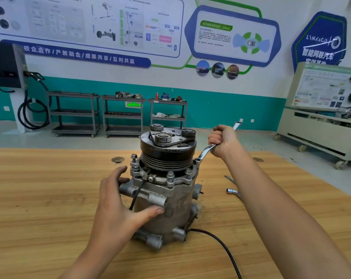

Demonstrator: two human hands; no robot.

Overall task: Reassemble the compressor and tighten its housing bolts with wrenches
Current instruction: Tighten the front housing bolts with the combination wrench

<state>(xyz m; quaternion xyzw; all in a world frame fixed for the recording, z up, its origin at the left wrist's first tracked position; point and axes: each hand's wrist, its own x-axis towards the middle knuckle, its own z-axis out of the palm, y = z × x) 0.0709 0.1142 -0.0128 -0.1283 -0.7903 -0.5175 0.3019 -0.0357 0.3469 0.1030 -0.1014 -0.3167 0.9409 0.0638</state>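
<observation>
The compressor (167, 200) stands upright mid-table (40, 198), pulley end up. The person's left hand (116, 204) is spread flat against its left side, fingers fairly straight, just bracing. The right hand (224, 140) is fisted around a wrench (205, 151) whose ring end sits on the far-right housing bolt (196, 161). Another wrench (233, 192) lies on the table just to the right.
</observation>
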